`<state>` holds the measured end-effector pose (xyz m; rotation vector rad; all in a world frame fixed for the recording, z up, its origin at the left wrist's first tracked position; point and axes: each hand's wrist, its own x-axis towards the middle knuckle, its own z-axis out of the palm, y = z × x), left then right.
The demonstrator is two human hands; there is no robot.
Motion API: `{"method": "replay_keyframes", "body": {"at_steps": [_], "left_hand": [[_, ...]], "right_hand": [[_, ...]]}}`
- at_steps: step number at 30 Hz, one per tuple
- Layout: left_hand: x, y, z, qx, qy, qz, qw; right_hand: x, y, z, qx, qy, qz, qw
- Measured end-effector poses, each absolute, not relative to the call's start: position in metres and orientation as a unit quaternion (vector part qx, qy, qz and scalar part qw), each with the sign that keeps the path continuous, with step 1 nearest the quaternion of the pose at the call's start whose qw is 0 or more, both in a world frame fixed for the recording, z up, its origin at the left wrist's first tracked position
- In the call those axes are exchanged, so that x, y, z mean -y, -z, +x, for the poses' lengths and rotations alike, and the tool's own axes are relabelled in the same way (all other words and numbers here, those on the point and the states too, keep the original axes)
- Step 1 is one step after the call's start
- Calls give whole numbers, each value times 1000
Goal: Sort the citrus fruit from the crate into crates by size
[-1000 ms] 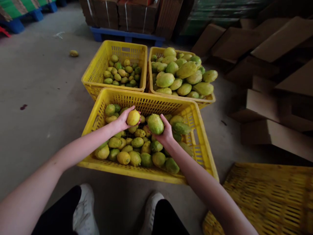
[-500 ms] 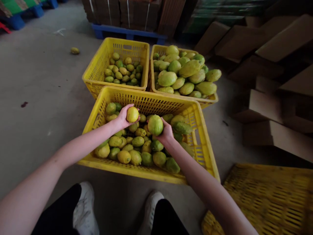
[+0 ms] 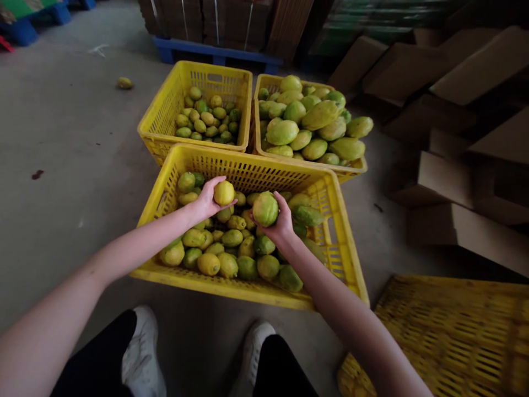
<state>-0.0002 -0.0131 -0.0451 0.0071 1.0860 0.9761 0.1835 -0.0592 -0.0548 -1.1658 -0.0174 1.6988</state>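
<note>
My left hand [image 3: 208, 199] is curled around a round yellow fruit [image 3: 223, 193], lemon-like in look, with the thumb above and fingers below. In my right hand [image 3: 282, 221] rests a larger green-yellow fruit [image 3: 265, 209], with faint ridges, gripped by thumb and fingers. Both hands are over the front yellow crate [image 3: 243, 291], a short gap between the two fruits. Under them lie several green and yellow fruits [image 3: 232, 238] of mixed size, some round and some long. Part of that pile is hidden by my hands and right forearm.
Behind stand a yellow crate [image 3: 161, 110] with small fruits and another yellow crate [image 3: 359, 167] heaped with large long ones. One fruit [image 3: 124, 83] lies on the floor. Cardboard boxes [image 3: 446, 179] and a yellow slatted crate [image 3: 450, 336] are at right; a blue pallet [image 3: 219, 53] is behind.
My right hand has shifted slightly right and turned its fruit a little, with the thumb now higher beside it. My left hand holds its fruit almost still.
</note>
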Motion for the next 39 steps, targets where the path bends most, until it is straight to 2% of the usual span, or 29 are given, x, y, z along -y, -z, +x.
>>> {"method": "replay_keyframes", "body": {"at_steps": [10,23,28,31,35,39], "left_hand": [[14,45,3,-468,-412,-1,782],[13,43,3,-441,-341,2,830],[12,51,4,-468,-327,86,817],[16,52,5,-477,-404,197,755],[22,48,4,-456,-472,379,652],[27,42,4,-440,-471,430,633]], "right_hand": [[59,57,180,4,-721,-526,451],[57,59,190,-58,-739,-452,497],[55,61,189,28,-721,-476,502],[58,65,185,198,-642,-514,533],[64,73,186,447,-394,-565,570],[65,76,191,529,-283,-576,556]]}}
